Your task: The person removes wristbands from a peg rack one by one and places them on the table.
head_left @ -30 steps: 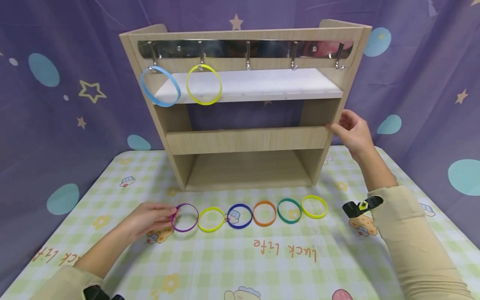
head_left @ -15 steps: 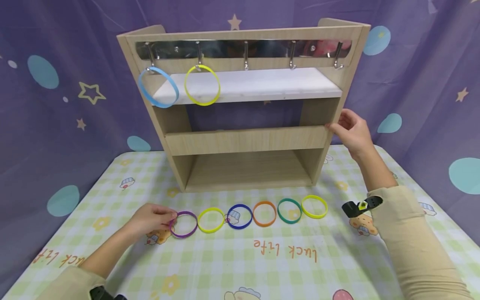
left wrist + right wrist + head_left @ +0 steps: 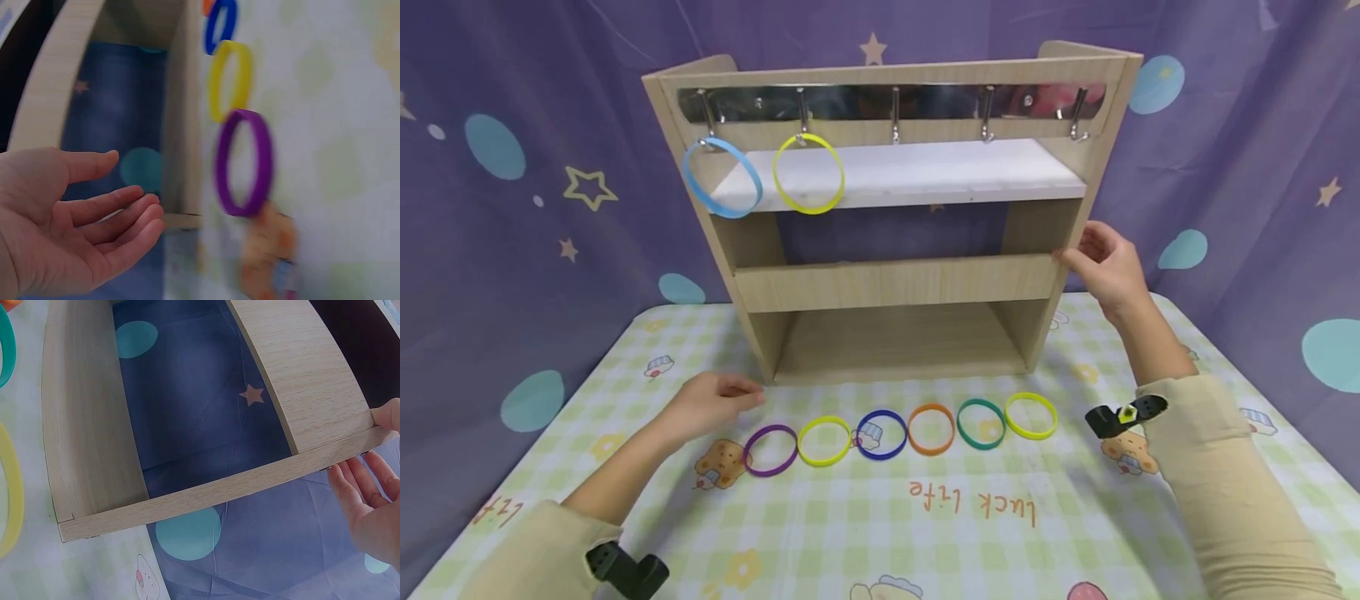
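My left hand (image 3: 703,406) hovers over the table just behind a purple silicone wristband (image 3: 767,473). Its fingers are loosely extended with nothing between them, as the left wrist view confirms. The wristband lies flat at the left end of a row, beside a yellow wristband (image 3: 824,463). With my right hand (image 3: 1111,271) I grip the right side panel of a wooden shelf (image 3: 895,283), thumb on the front edge and fingers on the outer face. A light blue wristband (image 3: 752,171) and another yellow wristband (image 3: 841,179) hang from the two leftmost hooks.
Rightward in the row lie a blue wristband (image 3: 882,457), an orange wristband (image 3: 931,452), a green wristband (image 3: 982,447) and a yellow-green wristband (image 3: 1032,437). The metal hook strip (image 3: 850,103) crosses the shelf's top. A purple curtain (image 3: 550,275) stands behind the checked tablecloth (image 3: 820,533).
My left hand has lowered the purple wristband flat onto the table, let it go, and moved up and back toward the shelf. The right hand keeps its grip in place.
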`<state>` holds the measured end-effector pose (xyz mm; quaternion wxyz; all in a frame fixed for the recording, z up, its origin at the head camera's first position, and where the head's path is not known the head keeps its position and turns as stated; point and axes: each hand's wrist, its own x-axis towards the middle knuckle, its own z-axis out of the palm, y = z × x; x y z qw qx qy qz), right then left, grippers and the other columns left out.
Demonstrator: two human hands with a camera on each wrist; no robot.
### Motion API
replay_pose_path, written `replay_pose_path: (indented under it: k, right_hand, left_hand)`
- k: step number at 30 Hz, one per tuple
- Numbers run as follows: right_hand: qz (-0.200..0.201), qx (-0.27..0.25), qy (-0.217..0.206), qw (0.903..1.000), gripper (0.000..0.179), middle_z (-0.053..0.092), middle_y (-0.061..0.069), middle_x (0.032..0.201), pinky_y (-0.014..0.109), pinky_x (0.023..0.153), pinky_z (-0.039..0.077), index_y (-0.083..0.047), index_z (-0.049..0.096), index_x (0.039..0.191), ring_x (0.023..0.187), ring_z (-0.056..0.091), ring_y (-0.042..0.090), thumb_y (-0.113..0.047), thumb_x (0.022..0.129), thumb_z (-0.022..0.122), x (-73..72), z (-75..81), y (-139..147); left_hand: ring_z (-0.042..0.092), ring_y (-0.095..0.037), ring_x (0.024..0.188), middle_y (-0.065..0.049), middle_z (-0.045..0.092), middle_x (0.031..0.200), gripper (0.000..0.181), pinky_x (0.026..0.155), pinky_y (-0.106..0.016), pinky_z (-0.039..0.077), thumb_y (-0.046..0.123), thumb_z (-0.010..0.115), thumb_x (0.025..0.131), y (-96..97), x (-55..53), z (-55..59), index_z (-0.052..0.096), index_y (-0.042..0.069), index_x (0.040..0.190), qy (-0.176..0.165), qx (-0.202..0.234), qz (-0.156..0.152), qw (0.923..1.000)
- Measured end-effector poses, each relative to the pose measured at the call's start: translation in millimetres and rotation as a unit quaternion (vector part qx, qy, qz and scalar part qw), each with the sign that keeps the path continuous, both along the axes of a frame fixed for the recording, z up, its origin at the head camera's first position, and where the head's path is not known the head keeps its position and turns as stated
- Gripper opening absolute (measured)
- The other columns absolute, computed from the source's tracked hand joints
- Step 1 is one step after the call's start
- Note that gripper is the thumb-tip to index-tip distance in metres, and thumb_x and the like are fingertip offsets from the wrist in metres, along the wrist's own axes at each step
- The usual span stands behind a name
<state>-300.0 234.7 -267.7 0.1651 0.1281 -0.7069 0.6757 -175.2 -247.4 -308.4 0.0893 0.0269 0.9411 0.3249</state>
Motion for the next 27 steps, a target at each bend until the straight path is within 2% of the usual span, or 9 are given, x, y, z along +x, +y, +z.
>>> replay_pose_path:
  k: [2, 6, 9, 12, 16, 19, 23, 25, 27]
  right_hand:
    - [0.001, 0.000, 0.000, 1.0000, 0.026, 0.064, -0.016, 0.079, 0.005, 0.065, 0.049, -0.022, 0.064, 0.095, 0.075, 0.058, -0.002, 0.000, 0.083, 0.066, 0.4, -0.5, 0]
    - [0.001, -0.006, 0.001, 1.0000, 0.026, 0.064, -0.015, 0.078, 0.005, 0.064, 0.049, -0.022, 0.064, 0.094, 0.074, 0.057, -0.001, 0.001, 0.082, 0.066, 0.6, -0.8, 0]
    - [0.002, -0.014, 0.001, 0.9999, 0.026, 0.064, -0.015, 0.077, 0.006, 0.063, 0.049, -0.021, 0.064, 0.093, 0.073, 0.057, -0.001, 0.002, 0.082, 0.066, 0.4, -0.7, 1]
    - [0.001, -0.018, -0.001, 0.9998, 0.026, 0.064, -0.015, 0.077, 0.006, 0.064, 0.049, -0.021, 0.064, 0.094, 0.074, 0.057, -0.001, 0.002, 0.082, 0.065, 0.2, -0.7, 1]
    - [0.000, -0.016, -0.002, 0.9999, 0.026, 0.064, -0.015, 0.078, 0.005, 0.064, 0.049, -0.022, 0.064, 0.094, 0.074, 0.057, -0.001, 0.002, 0.083, 0.064, 0.7, -0.6, 1]
    - [0.001, -0.013, -0.003, 0.9999, 0.026, 0.064, -0.015, 0.078, 0.005, 0.065, 0.050, -0.022, 0.063, 0.094, 0.074, 0.057, -0.001, 0.002, 0.083, 0.064, 1.2, -0.6, 1]
    - [0.006, -0.014, -0.008, 0.9999, 0.026, 0.064, -0.015, 0.079, 0.006, 0.065, 0.050, -0.021, 0.063, 0.096, 0.075, 0.058, -0.001, 0.002, 0.084, 0.064, 1.8, -0.7, 0]
    - [0.007, -0.011, -0.009, 0.9999, 0.026, 0.064, -0.015, 0.080, 0.006, 0.066, 0.050, -0.021, 0.063, 0.097, 0.076, 0.058, -0.001, 0.001, 0.084, 0.064, 1.7, -0.7, 0]
    - [0.006, -0.006, -0.009, 0.9999, 0.026, 0.064, -0.015, 0.081, 0.005, 0.066, 0.050, -0.021, 0.062, 0.098, 0.077, 0.058, -0.002, 0.000, 0.084, 0.064, 1.7, -0.5, -1]
  left_hand:
    - [0.066, -0.033, 0.101, -0.022, 0.067, 0.117, 0.041, 0.081, -0.038, 0.058, 0.034, 0.058, 0.095, 3.5, -3.0, 9.8, 0.064, 0.000, 0.119, 0.008, 0.004, -0.008, 0.9999]
    - [0.061, -0.036, 0.112, -0.021, 0.064, 0.124, 0.047, 0.087, -0.044, 0.056, 0.039, 0.055, 0.097, 8.5, -9.2, 33.2, 0.060, 0.002, 0.126, 0.030, 0.005, -0.026, 0.9992]
    - [0.057, -0.036, 0.118, -0.020, 0.062, 0.128, 0.048, 0.091, -0.046, 0.053, 0.041, 0.053, 0.097, 14.7, -12.9, 51.2, 0.058, 0.004, 0.129, 0.051, 0.011, -0.024, 0.9983]
    - [0.057, -0.033, 0.118, -0.018, 0.063, 0.127, 0.045, 0.094, -0.045, 0.052, 0.040, 0.054, 0.097, 23.4, -15.5, 67.6, 0.060, 0.007, 0.127, 0.083, 0.024, -0.011, 0.9962]
    - [0.061, -0.026, 0.111, -0.016, 0.066, 0.122, 0.040, 0.089, -0.034, 0.053, 0.037, 0.055, 0.097, 35.0, -17.9, 85.9, 0.062, 0.008, 0.123, 0.143, 0.043, -0.003, 0.9888]
    - [0.063, -0.012, 0.101, -0.015, 0.067, 0.120, 0.037, 0.079, -0.021, 0.052, 0.035, 0.057, 0.097, 43.2, -18.7, 96.7, 0.064, 0.008, 0.121, 0.185, 0.060, -0.002, 0.9808]
    - [0.059, 0.007, 0.089, -0.015, 0.068, 0.120, 0.036, 0.073, -0.012, 0.050, 0.034, 0.059, 0.095, 52.3, -19.2, 106.9, 0.064, 0.009, 0.120, 0.216, 0.089, 0.007, 0.9722]
    - [0.059, 0.010, 0.087, -0.010, 0.069, 0.119, 0.037, 0.073, -0.010, 0.050, 0.033, 0.060, 0.095, 55.8, -19.7, 110.7, 0.064, 0.008, 0.121, 0.228, 0.112, 0.014, 0.9671]
    - [0.060, 0.012, 0.086, 0.001, 0.073, 0.109, 0.035, 0.075, -0.008, 0.051, 0.030, 0.061, 0.094, 58.9, -20.7, 113.6, 0.065, 0.006, 0.121, 0.248, 0.142, 0.021, 0.9581]
